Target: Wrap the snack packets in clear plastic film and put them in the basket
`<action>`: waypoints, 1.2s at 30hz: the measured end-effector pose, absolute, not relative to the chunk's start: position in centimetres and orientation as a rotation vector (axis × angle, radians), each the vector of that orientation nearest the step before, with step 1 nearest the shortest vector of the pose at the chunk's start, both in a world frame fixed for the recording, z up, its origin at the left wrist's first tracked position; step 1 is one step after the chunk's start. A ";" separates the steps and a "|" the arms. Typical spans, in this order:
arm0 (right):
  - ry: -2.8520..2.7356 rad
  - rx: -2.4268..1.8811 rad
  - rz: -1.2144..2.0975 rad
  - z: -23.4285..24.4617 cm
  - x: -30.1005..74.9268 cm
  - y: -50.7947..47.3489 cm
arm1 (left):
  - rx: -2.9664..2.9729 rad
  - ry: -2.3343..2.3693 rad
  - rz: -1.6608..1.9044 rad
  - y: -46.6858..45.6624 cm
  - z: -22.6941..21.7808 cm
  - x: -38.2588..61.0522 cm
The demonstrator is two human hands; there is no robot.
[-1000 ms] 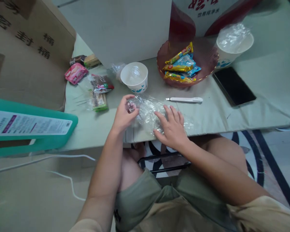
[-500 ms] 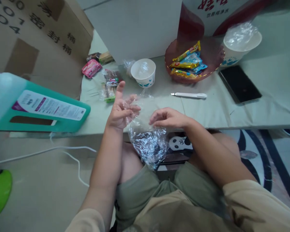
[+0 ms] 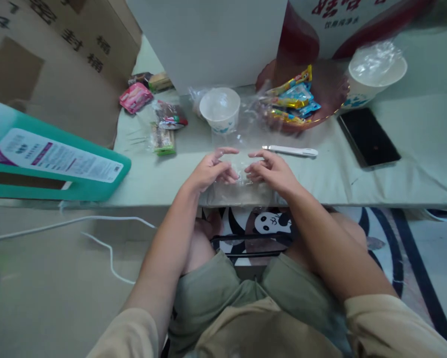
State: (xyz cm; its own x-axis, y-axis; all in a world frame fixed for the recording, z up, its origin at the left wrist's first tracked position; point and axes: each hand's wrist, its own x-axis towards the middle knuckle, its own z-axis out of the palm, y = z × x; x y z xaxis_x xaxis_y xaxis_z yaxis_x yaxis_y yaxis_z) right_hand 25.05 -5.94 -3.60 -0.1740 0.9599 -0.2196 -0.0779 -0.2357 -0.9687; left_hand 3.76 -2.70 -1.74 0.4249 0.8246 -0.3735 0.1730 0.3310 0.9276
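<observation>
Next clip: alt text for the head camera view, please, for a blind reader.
A person's left hand and right hand pinch a clear plastic bag at the near edge of a green-covered table. Behind it are a white paper bowl, a red dish of snack packets, a white pen-like tool and a black phone.

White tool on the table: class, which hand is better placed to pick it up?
Probably the right hand: it sits just beside the white tool, while the left hand is farther off. Both hands pinch the clear plastic bag.
</observation>
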 end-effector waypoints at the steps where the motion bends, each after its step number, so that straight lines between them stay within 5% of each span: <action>1: -1.149 -1.237 1.560 -3.7 25.3 -5.8 | 1.202 1.047 0.552 -2.3 -1.7 4.0; 16: -1.467 -1.235 0.957 -3.8 27.2 -4.3 | 1.096 0.970 0.690 0.6 -2.6 2.6; 27: -1.168 -1.203 1.364 -6.2 25.9 -5.4 | 1.150 1.045 0.953 -1.0 -2.6 2.5; 36: -0.781 -1.079 1.380 -4.8 25.4 -4.7 | 0.909 0.986 0.604 -0.9 -2.3 3.8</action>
